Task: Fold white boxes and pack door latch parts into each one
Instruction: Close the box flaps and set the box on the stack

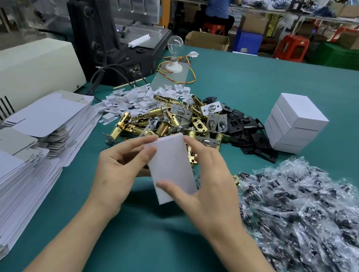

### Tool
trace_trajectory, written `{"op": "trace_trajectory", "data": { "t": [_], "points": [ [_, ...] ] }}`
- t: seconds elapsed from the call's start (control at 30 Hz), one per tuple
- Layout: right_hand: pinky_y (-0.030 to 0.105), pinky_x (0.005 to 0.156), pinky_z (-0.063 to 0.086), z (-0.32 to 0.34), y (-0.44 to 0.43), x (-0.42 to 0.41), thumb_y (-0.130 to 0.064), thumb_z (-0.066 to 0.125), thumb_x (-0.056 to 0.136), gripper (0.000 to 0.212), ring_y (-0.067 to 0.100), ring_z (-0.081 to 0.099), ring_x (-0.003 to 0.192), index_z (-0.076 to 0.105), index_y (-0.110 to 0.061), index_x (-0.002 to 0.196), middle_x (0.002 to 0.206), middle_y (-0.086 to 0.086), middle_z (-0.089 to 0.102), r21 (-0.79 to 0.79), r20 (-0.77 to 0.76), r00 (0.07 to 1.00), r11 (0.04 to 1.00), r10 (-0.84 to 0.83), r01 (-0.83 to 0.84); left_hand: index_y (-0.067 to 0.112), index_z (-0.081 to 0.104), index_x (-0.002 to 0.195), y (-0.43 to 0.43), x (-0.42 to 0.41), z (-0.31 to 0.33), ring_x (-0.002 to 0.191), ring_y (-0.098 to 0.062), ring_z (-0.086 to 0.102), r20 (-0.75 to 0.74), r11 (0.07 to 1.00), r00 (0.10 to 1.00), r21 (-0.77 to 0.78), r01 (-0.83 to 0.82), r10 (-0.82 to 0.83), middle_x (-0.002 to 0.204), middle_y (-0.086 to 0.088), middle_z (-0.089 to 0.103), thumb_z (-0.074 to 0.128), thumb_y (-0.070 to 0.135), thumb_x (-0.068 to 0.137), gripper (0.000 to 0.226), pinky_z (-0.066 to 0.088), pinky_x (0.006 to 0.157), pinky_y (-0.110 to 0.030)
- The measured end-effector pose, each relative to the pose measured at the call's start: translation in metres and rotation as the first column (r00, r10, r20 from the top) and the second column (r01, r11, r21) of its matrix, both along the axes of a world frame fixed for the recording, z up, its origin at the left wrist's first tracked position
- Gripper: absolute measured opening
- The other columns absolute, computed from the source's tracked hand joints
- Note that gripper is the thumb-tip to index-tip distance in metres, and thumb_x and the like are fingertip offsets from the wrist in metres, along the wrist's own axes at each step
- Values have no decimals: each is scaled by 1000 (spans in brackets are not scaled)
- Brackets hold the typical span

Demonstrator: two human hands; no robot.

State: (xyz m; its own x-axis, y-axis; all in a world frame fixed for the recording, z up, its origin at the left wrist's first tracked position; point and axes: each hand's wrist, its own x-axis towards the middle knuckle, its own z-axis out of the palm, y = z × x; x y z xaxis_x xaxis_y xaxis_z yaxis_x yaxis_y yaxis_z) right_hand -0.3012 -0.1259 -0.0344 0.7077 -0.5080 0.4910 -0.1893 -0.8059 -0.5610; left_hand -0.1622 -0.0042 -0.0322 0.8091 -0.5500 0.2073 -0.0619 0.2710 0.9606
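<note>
Head view: a folded white box (174,170) is held above the table (157,249), clasped on either side by the left grip (120,169) and right grip (204,181), probably steadied for closing. Door latch parts (176,119) are heaped just beyond the grips.

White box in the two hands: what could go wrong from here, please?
1. The left hand and the right hand hold the white box above the table by thumb and fingers only, so it could slip or be dented.
2. Its ends are not clearly visible. If a flap is not tucked in, anything inside may fall out.
3. The stack of finished boxes is tall, and one more box might tip it.
</note>
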Motion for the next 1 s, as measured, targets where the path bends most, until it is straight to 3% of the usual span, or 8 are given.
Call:
{"op": "trace_trajectory", "data": {
  "t": [0.07,0.17,0.27,0.4,0.53,0.73,0.83,1.0],
  "points": [
    [40,86,50,0,11,4,-82,61,72,97,20,56,111,38,-32,152,126,-3,55,-112,-92,993,992,-68,57,32,84,100,-3,-2,-1,78,-17,77,-111,999,993,-19,-40,38,91,-2,81,77,38,80,23,62,61,-29],
    [41,86,48,2,23,7,-87,57,69,97,23,56,112,39,-35,149,128,-1,54,-204,-200,973,976,-119,77,27,84,99,-3,0,-4,76,-19,77,-245,996,967,-24,-85,76,92,-3,80,77,33,87,16,62,59,-29],
    [39,88,48,7,27,9,-71,65,80,82,24,55,112,41,-32,148,125,-1,55,-225,-260,962,974,-86,26,27,84,97,-1,6,-5,77,-19,78,-295,996,952,-4,-89,84,94,-3,81,73,27,95,11,61,60,-27],
    [36,88,51,23,19,8,-47,75,80,64,22,59,109,58,-27,138,123,0,61,-97,-64,996,994,-61,55,34,83,107,0,10,-2,90,-17,79,-258,998,966,-70,-4,-15,105,-1,81,73,44,84,26,64,69,-29],
    [34,89,51,56,-32,-2,-45,80,80,57,17,61,109,64,-26,131,124,1,66,-55,127,973,978,-192,200,32,72,126,-2,10,-5,103,-21,79,-234,1000,972,-22,14,-19,117,2,80,66,45,93,35,65,70,-28],
    [37,87,49,104,-166,-22,-52,73,78,59,28,61,115,61,-30,132,127,9,67,23,55,797,798,-602,602,28,70,128,-4,9,-11,102,-20,79,-185,995,981,63,75,-62,116,5,80,58,33,107,25,65,70,-29],
    [41,89,48,106,-207,-33,-48,75,78,61,33,59,122,61,-26,134,132,11,65,65,-44,745,742,-666,667,27,69,130,-7,7,-12,102,-19,79,-179,990,979,88,110,-93,117,6,79,60,32,106,26,65,70,-29],
    [36,74,44,86,-231,-40,-46,75,80,57,34,61,114,60,-23,131,124,11,68,71,-144,751,751,-644,657,27,69,129,-9,4,-14,101,-19,79,-165,982,979,129,139,-117,116,8,79,64,31,104,25,65,70,-29]
  ]
}}
